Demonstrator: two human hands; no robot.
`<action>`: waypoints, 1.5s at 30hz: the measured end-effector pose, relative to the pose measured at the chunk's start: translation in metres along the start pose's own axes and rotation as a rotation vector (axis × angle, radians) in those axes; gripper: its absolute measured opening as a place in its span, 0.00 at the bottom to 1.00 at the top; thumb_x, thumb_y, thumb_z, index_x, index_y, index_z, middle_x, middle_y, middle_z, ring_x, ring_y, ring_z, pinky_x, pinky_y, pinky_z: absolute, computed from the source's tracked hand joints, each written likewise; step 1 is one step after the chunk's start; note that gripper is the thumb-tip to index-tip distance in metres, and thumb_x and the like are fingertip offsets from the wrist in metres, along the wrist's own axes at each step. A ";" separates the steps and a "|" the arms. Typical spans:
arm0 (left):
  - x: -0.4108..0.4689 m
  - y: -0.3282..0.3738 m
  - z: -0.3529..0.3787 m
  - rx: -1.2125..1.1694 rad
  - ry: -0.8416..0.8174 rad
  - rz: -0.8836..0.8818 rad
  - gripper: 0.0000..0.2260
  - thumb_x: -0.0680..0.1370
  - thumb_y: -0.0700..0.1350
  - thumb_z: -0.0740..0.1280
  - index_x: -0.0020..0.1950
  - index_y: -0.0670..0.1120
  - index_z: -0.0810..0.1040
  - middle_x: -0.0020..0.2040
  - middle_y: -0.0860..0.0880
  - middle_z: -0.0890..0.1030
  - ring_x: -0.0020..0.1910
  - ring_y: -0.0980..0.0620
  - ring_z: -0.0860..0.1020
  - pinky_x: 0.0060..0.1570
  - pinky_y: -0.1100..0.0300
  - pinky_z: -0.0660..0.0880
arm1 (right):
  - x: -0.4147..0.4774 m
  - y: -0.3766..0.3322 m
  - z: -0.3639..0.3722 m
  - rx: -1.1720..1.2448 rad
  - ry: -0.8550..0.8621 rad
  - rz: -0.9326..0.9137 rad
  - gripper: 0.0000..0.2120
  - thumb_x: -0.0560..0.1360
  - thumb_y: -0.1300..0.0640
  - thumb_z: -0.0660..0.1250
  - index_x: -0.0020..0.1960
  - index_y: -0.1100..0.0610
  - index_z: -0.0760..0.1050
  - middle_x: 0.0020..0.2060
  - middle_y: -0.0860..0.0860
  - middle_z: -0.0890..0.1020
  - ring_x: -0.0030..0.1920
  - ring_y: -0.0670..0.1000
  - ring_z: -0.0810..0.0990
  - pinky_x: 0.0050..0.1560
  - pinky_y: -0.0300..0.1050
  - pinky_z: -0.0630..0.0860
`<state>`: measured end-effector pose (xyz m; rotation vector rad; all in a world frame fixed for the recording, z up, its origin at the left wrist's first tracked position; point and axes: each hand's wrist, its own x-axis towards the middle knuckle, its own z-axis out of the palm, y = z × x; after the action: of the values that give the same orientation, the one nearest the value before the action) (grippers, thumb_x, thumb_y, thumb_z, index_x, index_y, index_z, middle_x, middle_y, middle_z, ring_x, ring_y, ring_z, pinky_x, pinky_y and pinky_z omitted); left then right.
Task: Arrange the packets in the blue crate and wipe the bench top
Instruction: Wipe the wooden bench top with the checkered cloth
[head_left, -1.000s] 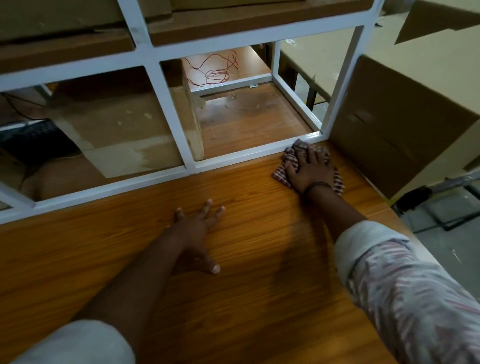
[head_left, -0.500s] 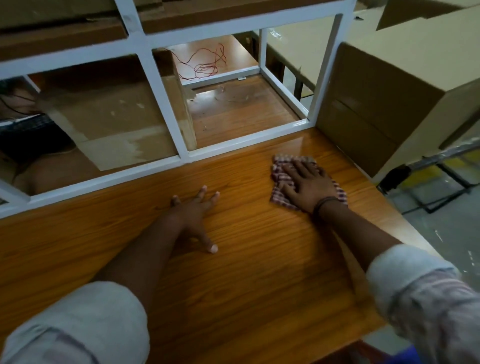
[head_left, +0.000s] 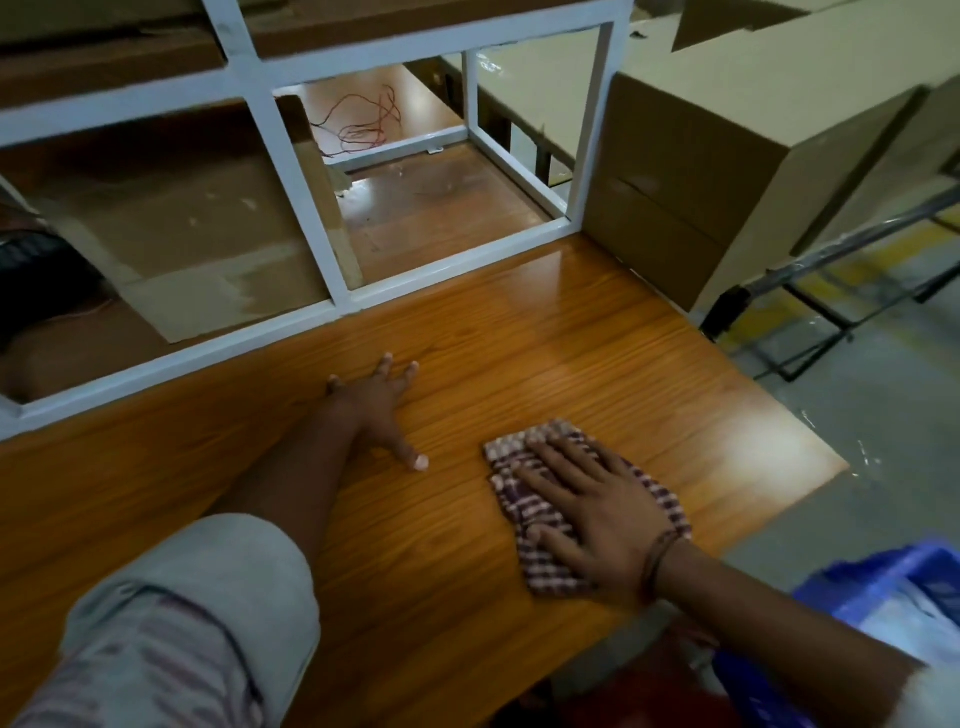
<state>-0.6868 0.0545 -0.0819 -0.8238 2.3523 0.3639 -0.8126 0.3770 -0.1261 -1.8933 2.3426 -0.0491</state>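
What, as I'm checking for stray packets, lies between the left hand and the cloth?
Nothing: in the head view, only bare bench top separates the left hand, flat on the wood, from the checked cloth under the right hand.

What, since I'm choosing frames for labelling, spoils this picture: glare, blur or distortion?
Head view: bright glare on the bench near its right edge; the crate at lower right is smeared by blur; the left side is dim; straight lines look barely bent.
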 end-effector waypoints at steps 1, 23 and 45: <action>-0.001 0.001 0.000 -0.002 0.004 0.005 0.65 0.58 0.70 0.77 0.80 0.59 0.34 0.80 0.47 0.33 0.80 0.36 0.41 0.73 0.29 0.41 | 0.000 0.014 -0.001 -0.014 0.012 0.081 0.31 0.80 0.29 0.43 0.80 0.38 0.46 0.81 0.46 0.50 0.81 0.51 0.46 0.78 0.56 0.46; 0.015 0.138 -0.024 0.189 -0.010 0.195 0.65 0.55 0.74 0.75 0.80 0.61 0.40 0.82 0.47 0.37 0.79 0.31 0.48 0.73 0.32 0.57 | -0.042 0.050 0.003 0.038 0.097 0.618 0.34 0.77 0.28 0.38 0.80 0.38 0.45 0.81 0.46 0.47 0.80 0.50 0.44 0.78 0.57 0.42; 0.064 0.138 -0.056 0.160 -0.060 0.106 0.61 0.62 0.67 0.78 0.77 0.67 0.33 0.79 0.47 0.29 0.75 0.24 0.38 0.71 0.26 0.49 | 0.241 0.195 -0.037 0.047 0.057 0.533 0.37 0.76 0.29 0.40 0.81 0.44 0.46 0.81 0.52 0.50 0.80 0.58 0.47 0.76 0.65 0.45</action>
<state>-0.8396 0.1059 -0.0713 -0.6059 2.3394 0.2366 -1.0561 0.1810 -0.1291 -1.2058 2.7705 -0.1044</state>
